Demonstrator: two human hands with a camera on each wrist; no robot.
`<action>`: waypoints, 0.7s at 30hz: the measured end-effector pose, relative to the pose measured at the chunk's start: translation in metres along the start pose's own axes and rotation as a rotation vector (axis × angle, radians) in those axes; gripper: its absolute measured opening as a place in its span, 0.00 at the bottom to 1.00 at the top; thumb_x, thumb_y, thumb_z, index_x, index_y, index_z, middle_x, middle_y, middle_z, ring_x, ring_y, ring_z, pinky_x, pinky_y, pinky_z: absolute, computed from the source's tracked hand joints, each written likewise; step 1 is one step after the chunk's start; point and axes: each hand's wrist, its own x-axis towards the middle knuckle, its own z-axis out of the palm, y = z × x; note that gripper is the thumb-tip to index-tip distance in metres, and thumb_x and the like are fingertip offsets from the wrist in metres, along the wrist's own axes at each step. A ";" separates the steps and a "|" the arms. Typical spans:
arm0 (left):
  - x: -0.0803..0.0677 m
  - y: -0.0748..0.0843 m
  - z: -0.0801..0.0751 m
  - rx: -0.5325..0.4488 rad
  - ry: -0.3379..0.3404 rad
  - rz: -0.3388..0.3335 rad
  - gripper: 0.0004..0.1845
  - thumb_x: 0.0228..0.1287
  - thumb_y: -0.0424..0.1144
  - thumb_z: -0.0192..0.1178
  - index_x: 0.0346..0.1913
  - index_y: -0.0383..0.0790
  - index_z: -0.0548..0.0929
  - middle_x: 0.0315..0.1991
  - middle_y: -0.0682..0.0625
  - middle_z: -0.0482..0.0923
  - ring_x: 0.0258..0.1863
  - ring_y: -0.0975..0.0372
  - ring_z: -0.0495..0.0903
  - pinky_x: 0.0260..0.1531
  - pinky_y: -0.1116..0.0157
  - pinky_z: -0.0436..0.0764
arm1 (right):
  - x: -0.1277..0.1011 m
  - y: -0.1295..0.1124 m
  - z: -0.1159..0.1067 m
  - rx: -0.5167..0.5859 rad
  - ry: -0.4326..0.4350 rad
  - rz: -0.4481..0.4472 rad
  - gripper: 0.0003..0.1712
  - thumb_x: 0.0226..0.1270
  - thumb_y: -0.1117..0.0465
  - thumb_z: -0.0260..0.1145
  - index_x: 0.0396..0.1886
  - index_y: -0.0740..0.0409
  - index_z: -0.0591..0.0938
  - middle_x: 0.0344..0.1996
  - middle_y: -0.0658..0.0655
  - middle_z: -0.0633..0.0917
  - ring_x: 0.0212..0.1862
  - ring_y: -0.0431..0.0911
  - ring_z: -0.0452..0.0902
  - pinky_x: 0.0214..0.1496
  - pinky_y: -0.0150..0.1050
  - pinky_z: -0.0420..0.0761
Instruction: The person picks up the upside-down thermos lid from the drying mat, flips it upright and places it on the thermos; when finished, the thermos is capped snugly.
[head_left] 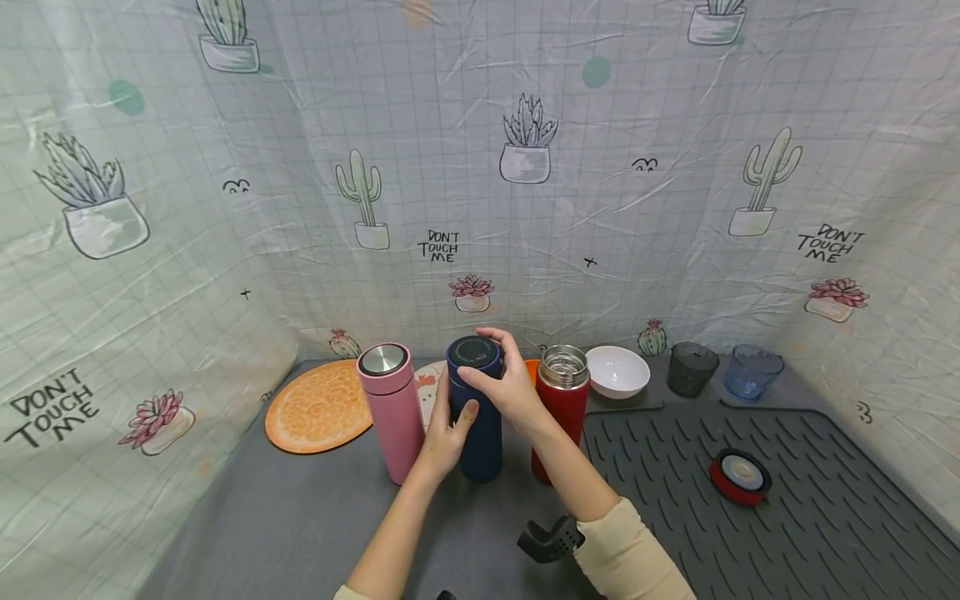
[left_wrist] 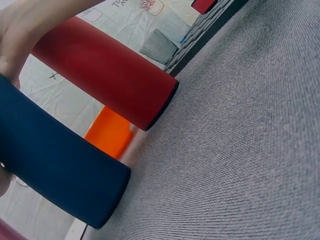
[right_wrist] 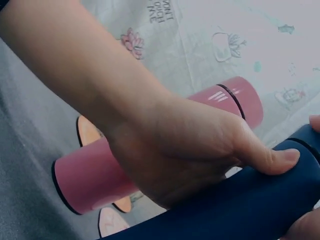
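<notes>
Nearest of all, a cream sleeve (head_left: 633, 554) covers the right forearm, with a small dark perforated object (head_left: 550, 540) lying on the grey table (head_left: 300, 517) just beside it. Both arms reach forward to a navy blue flask (head_left: 477, 417) standing upright on the table. Wrapped round its body from the near-left side is the left hand (head_left: 444, 435), thumb laid up the front, a firm grip on the barrel. Over the top, the right hand (head_left: 506, 385) curls its fingers and thumb round the flask's dark lid (head_left: 473, 352). Just left of it stands a pink flask (head_left: 392, 411) with a silvery cap; just right, partly behind the right wrist, a red flask (head_left: 561, 400) stands with its steel mouth uncovered. Off to the right, a ribbed dark drying mat (head_left: 810, 508) carries a red lid (head_left: 740, 476). Farther back sit an orange round mat (head_left: 318, 406), a white bowl (head_left: 617, 371), a dark cup (head_left: 691, 367) and a blue cup (head_left: 752, 370), all before a cactus-print cloth (head_left: 480, 167).
</notes>
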 end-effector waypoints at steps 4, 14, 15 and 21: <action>0.000 0.000 0.000 -0.012 -0.002 -0.007 0.34 0.69 0.32 0.47 0.71 0.38 0.41 0.66 0.36 0.54 0.60 0.46 0.63 0.55 0.49 0.67 | -0.001 -0.001 0.001 0.009 -0.009 -0.006 0.33 0.62 0.61 0.53 0.67 0.57 0.56 0.58 0.66 0.69 0.56 0.55 0.68 0.59 0.49 0.67; 0.000 0.000 -0.001 -0.004 0.000 -0.021 0.34 0.69 0.33 0.46 0.71 0.38 0.40 0.68 0.37 0.50 0.63 0.46 0.60 0.57 0.48 0.64 | -0.001 -0.001 0.001 0.007 0.008 0.009 0.35 0.61 0.62 0.57 0.66 0.57 0.56 0.58 0.65 0.67 0.56 0.54 0.68 0.59 0.50 0.68; 0.000 0.000 -0.001 -0.006 0.000 -0.023 0.34 0.69 0.33 0.46 0.71 0.38 0.40 0.68 0.36 0.51 0.63 0.46 0.59 0.57 0.47 0.64 | -0.001 -0.002 0.000 0.012 -0.001 0.005 0.34 0.62 0.61 0.55 0.67 0.57 0.55 0.59 0.65 0.66 0.57 0.54 0.66 0.60 0.50 0.66; 0.000 -0.001 -0.001 0.009 -0.003 -0.015 0.34 0.70 0.32 0.46 0.71 0.37 0.39 0.68 0.36 0.49 0.64 0.46 0.57 0.58 0.46 0.62 | -0.001 0.000 0.000 0.033 0.012 -0.015 0.34 0.61 0.64 0.55 0.67 0.58 0.56 0.58 0.65 0.66 0.56 0.54 0.67 0.61 0.50 0.65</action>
